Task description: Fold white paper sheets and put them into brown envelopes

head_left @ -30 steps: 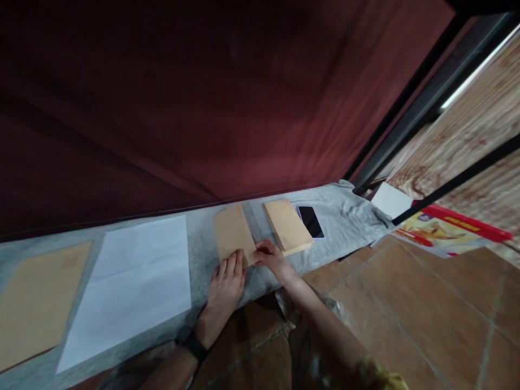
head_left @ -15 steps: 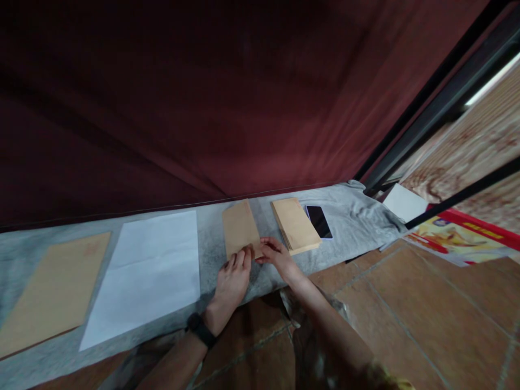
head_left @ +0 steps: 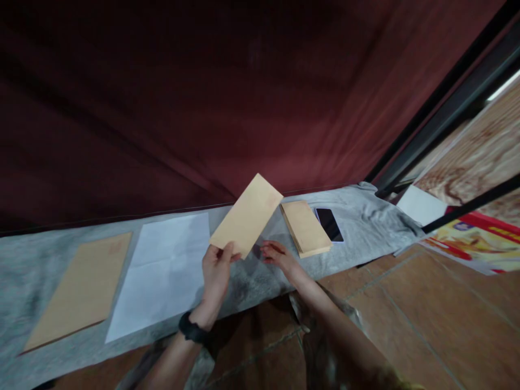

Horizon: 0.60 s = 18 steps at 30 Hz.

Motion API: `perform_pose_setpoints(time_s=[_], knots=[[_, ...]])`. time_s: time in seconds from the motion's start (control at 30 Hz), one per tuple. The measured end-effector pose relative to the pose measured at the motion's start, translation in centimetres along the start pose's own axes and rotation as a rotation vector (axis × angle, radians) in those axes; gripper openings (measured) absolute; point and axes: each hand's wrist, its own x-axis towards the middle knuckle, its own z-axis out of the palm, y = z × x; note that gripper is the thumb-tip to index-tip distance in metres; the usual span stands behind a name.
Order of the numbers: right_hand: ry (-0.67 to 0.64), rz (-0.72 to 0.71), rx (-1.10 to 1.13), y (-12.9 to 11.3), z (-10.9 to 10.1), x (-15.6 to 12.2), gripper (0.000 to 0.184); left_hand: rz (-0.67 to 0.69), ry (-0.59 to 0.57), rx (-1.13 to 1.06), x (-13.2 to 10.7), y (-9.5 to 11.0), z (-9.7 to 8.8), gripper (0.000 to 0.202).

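Observation:
Pinched between the thumb and fingers of my left hand (head_left: 218, 266) is a brown paper envelope (head_left: 247, 214), raised off the grey cloth and tilted to the right. My right hand (head_left: 279, 256) hovers just right of it, fingers apart and slightly curled, holding nothing. Beyond that hand lies a stack of brown envelopes (head_left: 306, 227). To the left, a white paper sheet (head_left: 162, 271) with fold creases rests flat. Farther left is a larger brown envelope (head_left: 83, 287) with a faint reddish print near its upper right corner.
A dark-screened phone (head_left: 330, 224) lies right of the stack. The grey cloth (head_left: 365, 222) covers a long narrow surface against a dark red curtain (head_left: 244, 108). At right stand black metal bars (head_left: 447, 97), a white box (head_left: 421, 205) and a red-yellow printed carton (head_left: 483, 238) above the tiled floor.
My left hand has lifted the envelope off the cloth and turned it clockwise. My right hand has let go of its lower edge. The view has shifted slightly left.

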Motion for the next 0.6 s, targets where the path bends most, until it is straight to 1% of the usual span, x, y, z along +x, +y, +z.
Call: perform_pose_setpoints(time_s=[0.03,0.1,0.2,0.3,0.37,0.43,0.5,0.6], knots=[[-0.016,0.008,0.006,0.2,0.2,0.0,0.047,-0.062,-0.017,-0.092,-0.2,-0.3,0.4,0.046],[-0.05,0.022,0.019,0.5,0.6,-0.1,0.051,-0.139,-0.042,-0.196,-0.8,-0.8,1.0,0.052],[-0.077,0.037,0.026,1.1,1.0,-0.1,0.055,-0.221,-0.074,-0.251,-1.6,-1.5,1.5,0.056],[-0.062,0.032,0.017,1.4,0.9,0.1,0.058,-0.276,-0.103,-0.273,-2.3,-2.0,1.7,0.052],[-0.06,0.011,-0.006,1.6,0.7,0.3,0.057,-0.306,-0.118,-0.287,-2.7,-2.3,1.8,0.048],[-0.066,-0.024,-0.042,1.6,0.2,0.7,0.053,-0.352,-0.116,-0.299,-2.8,-2.6,1.7,0.045],[-0.053,-0.061,-0.09,1.7,-0.4,1.2,0.05,-0.4,-0.086,-0.315,-2.7,-3.0,1.5,0.044],[-0.015,-0.101,-0.181,1.9,-1.4,1.8,0.047,-0.423,-0.03,-0.31,-2.3,-3.5,0.9,0.044]])
